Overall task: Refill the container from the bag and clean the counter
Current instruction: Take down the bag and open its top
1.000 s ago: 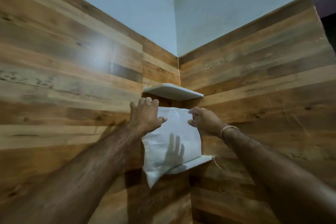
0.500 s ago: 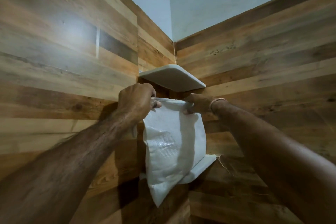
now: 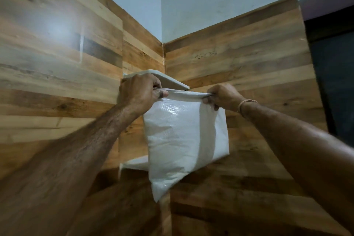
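White woven-plastic bag (image 3: 183, 140) hangs between our hands in the wood-panelled corner, in front of two white corner shelves (image 3: 168, 80). Our left hand (image 3: 139, 92) and right hand (image 3: 222, 95) each pinch a top corner, fingers closed tight. We judge this the fetching step; next we must carry it level to the container, unseen here.

Bag (image 3: 182, 140) hides most of lower corner shelf (image 3: 134, 163). Left hand (image 3: 138, 93) covers part of upper corner shelf (image 3: 170, 80). Bag contents not discernible.
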The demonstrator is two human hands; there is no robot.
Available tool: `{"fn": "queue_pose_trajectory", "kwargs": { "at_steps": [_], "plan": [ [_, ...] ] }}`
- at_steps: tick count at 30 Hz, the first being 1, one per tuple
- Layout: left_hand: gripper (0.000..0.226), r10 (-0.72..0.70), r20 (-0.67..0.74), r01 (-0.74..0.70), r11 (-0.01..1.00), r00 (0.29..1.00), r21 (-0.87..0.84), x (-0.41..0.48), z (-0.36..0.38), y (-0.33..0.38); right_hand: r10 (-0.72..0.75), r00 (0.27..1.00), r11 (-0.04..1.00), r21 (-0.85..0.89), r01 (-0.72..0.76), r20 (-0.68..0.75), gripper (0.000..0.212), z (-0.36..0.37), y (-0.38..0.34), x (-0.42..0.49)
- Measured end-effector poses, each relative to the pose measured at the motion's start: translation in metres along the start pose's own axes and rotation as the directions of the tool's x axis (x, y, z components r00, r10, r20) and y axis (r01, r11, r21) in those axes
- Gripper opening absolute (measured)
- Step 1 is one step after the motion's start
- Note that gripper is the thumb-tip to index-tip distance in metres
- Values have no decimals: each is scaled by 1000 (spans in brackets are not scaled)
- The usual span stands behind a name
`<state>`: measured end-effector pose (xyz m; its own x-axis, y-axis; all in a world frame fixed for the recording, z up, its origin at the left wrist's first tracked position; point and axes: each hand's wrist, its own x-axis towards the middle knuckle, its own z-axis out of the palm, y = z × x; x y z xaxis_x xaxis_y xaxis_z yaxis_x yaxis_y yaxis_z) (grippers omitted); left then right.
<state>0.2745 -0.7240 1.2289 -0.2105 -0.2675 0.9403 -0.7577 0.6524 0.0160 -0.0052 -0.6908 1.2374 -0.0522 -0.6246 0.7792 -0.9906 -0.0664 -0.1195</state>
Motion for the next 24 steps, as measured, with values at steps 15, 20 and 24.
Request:
{"fn": "queue_pose_trajectory", "kwargs": {
  "at_steps": [15, 20, 24],
  "plan": [
    [27, -40, 440, 112, 984, 897, -139, -281, -15, 268, 287, 831, 890, 187, -415, 476, 18, -60, 152, -395],
    [34, -57, 572, 189, 967, 818, -173, -409, -8, 307, 349, 746, 845, 154, -513, 567, 22, -37, 178, -527],
    [28, -113, 629, 223, 970, 769, -100, -503, -7, 324, 393, 693, 833, 85, -547, 604, 22, -10, 189, -607]
  ]
}}
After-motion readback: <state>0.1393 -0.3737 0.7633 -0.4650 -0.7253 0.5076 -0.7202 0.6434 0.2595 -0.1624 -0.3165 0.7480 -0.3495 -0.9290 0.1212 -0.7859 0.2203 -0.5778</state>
